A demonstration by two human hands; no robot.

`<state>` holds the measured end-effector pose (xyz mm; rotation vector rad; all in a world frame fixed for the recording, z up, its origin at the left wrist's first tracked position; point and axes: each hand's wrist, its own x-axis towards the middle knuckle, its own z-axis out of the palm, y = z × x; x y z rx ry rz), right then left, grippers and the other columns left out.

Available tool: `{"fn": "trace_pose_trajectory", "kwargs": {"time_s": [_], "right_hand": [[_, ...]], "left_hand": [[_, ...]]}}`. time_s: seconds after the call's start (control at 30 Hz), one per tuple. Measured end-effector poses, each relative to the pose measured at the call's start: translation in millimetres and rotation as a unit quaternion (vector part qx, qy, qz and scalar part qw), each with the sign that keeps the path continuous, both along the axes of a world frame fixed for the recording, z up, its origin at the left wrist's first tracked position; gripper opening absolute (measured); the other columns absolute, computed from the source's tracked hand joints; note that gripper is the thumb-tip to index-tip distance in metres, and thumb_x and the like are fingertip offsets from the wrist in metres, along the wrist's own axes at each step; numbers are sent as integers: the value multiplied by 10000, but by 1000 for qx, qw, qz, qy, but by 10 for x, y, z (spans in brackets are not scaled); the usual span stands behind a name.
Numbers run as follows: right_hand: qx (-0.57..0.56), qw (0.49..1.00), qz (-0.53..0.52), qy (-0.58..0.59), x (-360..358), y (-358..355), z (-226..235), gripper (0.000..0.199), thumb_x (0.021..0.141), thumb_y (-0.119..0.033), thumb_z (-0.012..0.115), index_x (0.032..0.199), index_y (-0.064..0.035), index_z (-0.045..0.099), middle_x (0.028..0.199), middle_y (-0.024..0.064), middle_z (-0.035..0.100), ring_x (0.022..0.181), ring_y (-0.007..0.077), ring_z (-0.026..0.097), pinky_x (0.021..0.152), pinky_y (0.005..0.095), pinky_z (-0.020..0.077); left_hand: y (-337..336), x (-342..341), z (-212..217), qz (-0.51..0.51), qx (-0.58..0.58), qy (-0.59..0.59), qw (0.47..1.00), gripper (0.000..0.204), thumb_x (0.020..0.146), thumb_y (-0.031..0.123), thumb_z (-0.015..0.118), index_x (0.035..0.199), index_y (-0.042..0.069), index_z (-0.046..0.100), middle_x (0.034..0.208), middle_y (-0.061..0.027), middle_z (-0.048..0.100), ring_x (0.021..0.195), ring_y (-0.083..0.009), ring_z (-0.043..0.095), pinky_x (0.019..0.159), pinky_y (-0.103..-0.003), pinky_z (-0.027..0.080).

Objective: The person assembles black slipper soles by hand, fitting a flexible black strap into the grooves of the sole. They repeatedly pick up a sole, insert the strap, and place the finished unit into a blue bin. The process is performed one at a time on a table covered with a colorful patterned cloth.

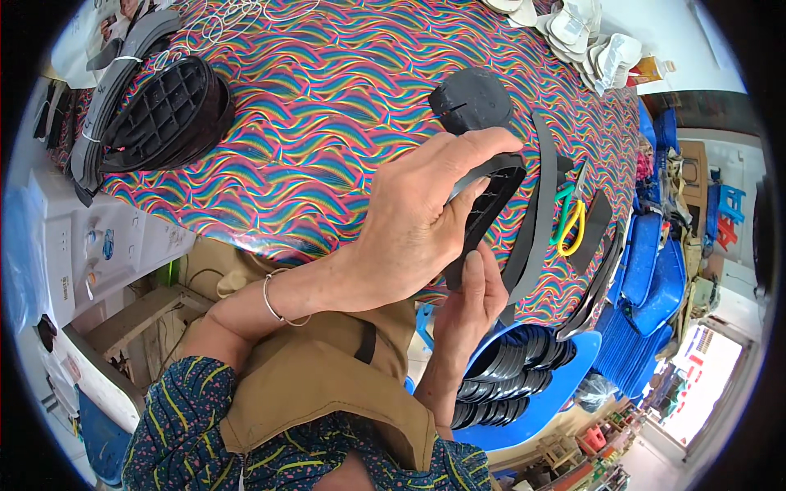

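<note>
Both of my hands hold a black band [501, 195] bent into a loop, with small white marks along its inner face. My left hand [413, 217] wraps its upper end, thumb inside the loop and forefinger along the outer bend. Lower down, my right hand [475, 299] pinches the band's other end between thumb and fingers. Just beyond my left hand is a rounded black block [471, 100] with a slit in it. Long dark grey strips [540, 188] lie right of the loop, beside scissors [571, 225] with green and yellow handles.
A blue tub [565, 393] below the table's right edge holds several stacked black curved pieces. At the far left sit stacked black gridded ovals [168, 114] and a tied bundle of grey strips [110, 98]. White pads [573, 37] lie far right, white cord [221, 24] far left.
</note>
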<state>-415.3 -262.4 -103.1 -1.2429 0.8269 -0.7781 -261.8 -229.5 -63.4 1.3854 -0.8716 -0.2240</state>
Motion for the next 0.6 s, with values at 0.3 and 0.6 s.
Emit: {"fn": "trace_pose_trajectory", "kwargs": {"time_s": [0.3,0.6], "right_hand": [[-113,983,34,137,-6,58,-21,288,981,-2,537,1252,80,589,1041,75,686,924,100,634,801,248,517],[-143,978,30,148,-33,144,55,362,935,25,550,1288,103,554,1086,131,692,926,127,645,816,256,519]], "left_hand": [[-75,29,-75,-26,-24,89,995,292,900,-35,597,1189,-12,632,1098,-114,692,974,-166,676,848,-284,537],[-31,0,-132,12,-66,0,998,279,894,-30,629,1173,-22,643,1109,-121,690,950,-160,683,816,-277,543]]}}
